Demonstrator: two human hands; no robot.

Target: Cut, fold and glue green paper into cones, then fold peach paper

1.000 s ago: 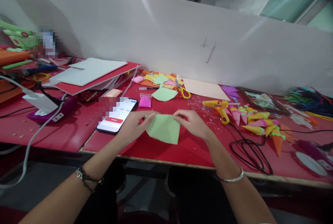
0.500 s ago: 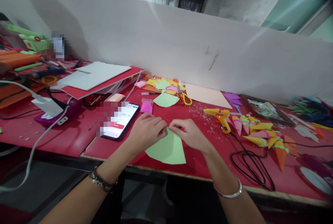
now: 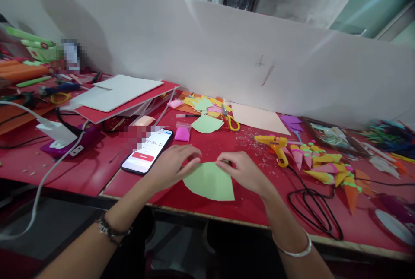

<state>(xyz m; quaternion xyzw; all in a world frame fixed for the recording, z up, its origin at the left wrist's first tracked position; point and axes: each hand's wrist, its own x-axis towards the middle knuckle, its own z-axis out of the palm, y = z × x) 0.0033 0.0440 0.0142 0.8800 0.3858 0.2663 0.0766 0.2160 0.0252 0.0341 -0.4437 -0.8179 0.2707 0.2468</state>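
Where the green paper [image 3: 210, 184] is: over the red table [image 3: 209, 147], between the hands — top edge stretched wider than half a second ago, so unrolled, I judge.
Right hand [image 3: 238, 169]: pinching its upper corner.
Left hand [image 3: 177, 162]: shifted leftward, thumb at the edge — cannot tell whether it grips.

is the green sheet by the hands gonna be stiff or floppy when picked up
Probably light: the sheet looks thin-edged. It likely bends easily yet holds a curve, since the nearby cones look rolled from similar material. The right hand is at its far edge, so the near part may sag if lifted there.
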